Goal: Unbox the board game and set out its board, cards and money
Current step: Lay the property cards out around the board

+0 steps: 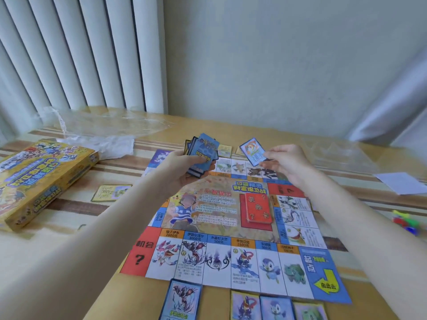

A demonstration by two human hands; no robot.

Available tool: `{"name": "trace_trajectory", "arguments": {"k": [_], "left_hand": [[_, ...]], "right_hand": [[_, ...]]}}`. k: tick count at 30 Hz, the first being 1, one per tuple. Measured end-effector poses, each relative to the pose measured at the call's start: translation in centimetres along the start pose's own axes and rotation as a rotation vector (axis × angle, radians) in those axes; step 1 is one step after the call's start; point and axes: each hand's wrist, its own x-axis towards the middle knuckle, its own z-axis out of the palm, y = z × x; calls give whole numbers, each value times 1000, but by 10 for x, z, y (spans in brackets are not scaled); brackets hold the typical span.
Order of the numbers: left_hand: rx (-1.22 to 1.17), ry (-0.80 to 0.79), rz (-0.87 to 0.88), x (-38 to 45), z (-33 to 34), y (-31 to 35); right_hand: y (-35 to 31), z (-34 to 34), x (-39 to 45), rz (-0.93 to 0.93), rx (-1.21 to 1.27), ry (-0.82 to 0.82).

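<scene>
The paper game board [231, 227] lies flat on the table in front of me. My left hand [182, 167] grips a fanned stack of blue-backed cards [203, 153] above the board's far edge. My right hand [286, 162] pinches one blue-framed card [253, 152], face toward me, over the board's far right part. A red card pile [258, 207] sits on the board's centre right. Several picture cards lie along the near edge: one [182, 299] at the left, three [277, 308] to its right. More cards [225, 150] lie beyond the far edge. No money is visible.
The yellow game box [41, 179] lies at the left, with a single card [112, 192] beside it. Crumpled clear wrap [104, 125] is at the back left, a clear plastic tray [339, 153] and white paper [402, 182] at the right. Coloured tokens [405, 221] sit near the right edge.
</scene>
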Motion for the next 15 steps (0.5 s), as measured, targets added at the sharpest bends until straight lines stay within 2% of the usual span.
{"name": "trace_trajectory", "arguments": {"k": [6,15], "left_hand": [[88,-46,-24,28,45,-6],[104,-96,-31,51,72,-10]], "right_hand": [[24,-45,31,59,-3,133],[43,-59,60,96,-80,250]]}}
